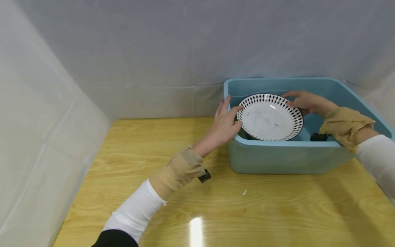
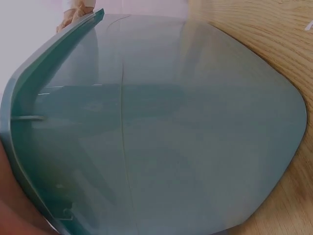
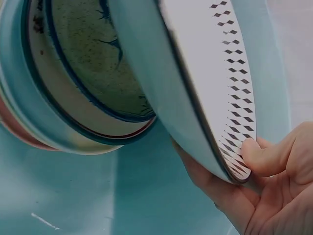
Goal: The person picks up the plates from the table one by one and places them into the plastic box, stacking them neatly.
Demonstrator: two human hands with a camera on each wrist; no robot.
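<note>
**Inspector:** Begin with the biggest item and work down.

**Me:** The wooden table (image 1: 129, 164) carried a blue tub (image 1: 287, 157) near its far right corner. Inside the tub, a white plate (image 1: 269, 117) with a black diamond border was tilted up above the tub's floor, its face turned toward me.

**Inspector:** Anything under it?

**Me:** The right wrist view showed a bowl (image 3: 83, 78) with a dark blue rim line just behind the plate. Whether the two touched, I could not tell.

**Inspector:** Your hands?

**Me:** My left hand (image 1: 223, 125) was at the tub's left wall, thumb and fingertips closed on the plate's left edge. My right hand (image 1: 303, 101) gripped the far right edge, thumb (image 3: 266, 156) pressed on the patterned face, fingers behind.

**Inspector:** Smallest item?

**Me:** A white speck (image 1: 244, 192) lay on the table in front of the tub.
</note>
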